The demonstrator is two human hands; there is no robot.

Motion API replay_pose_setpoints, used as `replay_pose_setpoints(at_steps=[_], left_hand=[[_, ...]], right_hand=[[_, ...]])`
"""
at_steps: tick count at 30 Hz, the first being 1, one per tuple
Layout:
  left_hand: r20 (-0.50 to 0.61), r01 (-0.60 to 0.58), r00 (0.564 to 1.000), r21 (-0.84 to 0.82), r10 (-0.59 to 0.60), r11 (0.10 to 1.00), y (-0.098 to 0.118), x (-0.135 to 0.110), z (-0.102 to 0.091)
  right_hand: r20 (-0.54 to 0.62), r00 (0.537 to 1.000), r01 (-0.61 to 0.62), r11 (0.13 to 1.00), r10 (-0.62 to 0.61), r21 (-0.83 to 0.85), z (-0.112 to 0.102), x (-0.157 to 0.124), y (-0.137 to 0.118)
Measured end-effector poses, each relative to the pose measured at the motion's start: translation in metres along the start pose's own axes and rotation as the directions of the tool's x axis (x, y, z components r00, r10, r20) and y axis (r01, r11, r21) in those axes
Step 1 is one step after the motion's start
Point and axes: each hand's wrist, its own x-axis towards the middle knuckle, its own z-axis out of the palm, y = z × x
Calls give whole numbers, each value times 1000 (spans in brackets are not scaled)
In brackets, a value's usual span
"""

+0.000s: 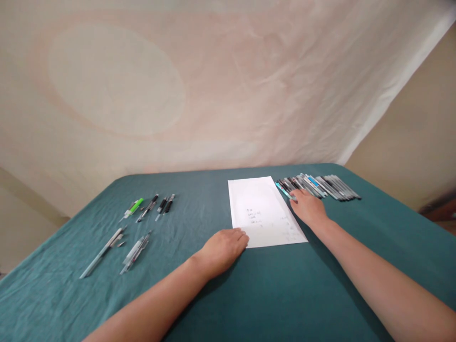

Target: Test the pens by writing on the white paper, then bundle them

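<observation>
A white sheet of paper [252,197] with a few lines of small handwriting lies on the green cloth. My left hand [226,249] rests flat over its lower left corner, fingers stretched forward and holding nothing. To the right of the sheet, a row of pens [302,184] lies side by side, mostly black, grey and clear. At the row's left end is a teal pen [283,189], close to the paper's edge. The fingers of my right hand [308,206] are closed on this pen's near end; the hand covers part of the row.
On the left of the green tablecloth [199,299] lie a bright green pen [136,205], several dark pens [167,204], a long pale pen [101,254] with small pieces beside it, and a bundle of clear pens [135,251]. A pale cloth backdrop [213,95] hangs behind.
</observation>
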Motion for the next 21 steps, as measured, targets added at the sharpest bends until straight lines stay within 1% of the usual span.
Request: replay_pose_setpoints(at_steps=[1, 2, 3, 4, 5, 6, 7, 8, 10, 14, 17, 21], left_hand=[[78, -66, 996, 202, 51, 977, 2, 0, 0], [171, -146, 982, 407, 82, 902, 4, 1, 1], [257, -226, 962, 578, 88, 784, 7, 1, 1], [313, -281, 947, 686, 77, 671, 10, 2, 1], [351, -321, 935, 755, 61, 573, 13, 3, 1], [376, -348, 926, 797, 46, 494, 15, 4, 0], [392, -366, 919, 821, 34, 438, 18, 4, -1], [400, -375, 916, 836, 22, 401, 20, 4, -3], [397, -364, 918, 856, -16, 366, 24, 3, -8], [337, -261, 926, 897, -169, 357, 36, -2, -26], [298, -192, 922, 907, -247, 376, 50, -9, -38], [291, -141, 910, 886, -294, 442, 65, -19, -44]], right_hand=[[6, 1000, -10, 1000, 10, -7, -1, 0, -1], [12, 1000, -16, 1000, 16, -13, -1, 0, -1], [14, 1000, -18, 1000, 19, -19, -2, -1, -2], [17, 1000, -17, 1000, 18, -23, -2, -1, -2], [21, 1000, -14, 1000, 14, -27, -3, -2, -3], [21, 1000, -9, 999, 10, -31, -3, -2, -4], [16, 1000, -4, 999, 5, -34, -4, -3, -4], [8, 1000, 2, 999, -1, -37, -4, -4, -4], [-19, 1000, 20, 999, -20, -34, -4, -5, -5], [-95, 993, 69, 998, -68, 8, -2, -6, -5], [-149, 980, 139, 989, -130, 57, 0, -7, -8], [-176, 944, 305, 943, -281, 135, 0, -8, -13]])
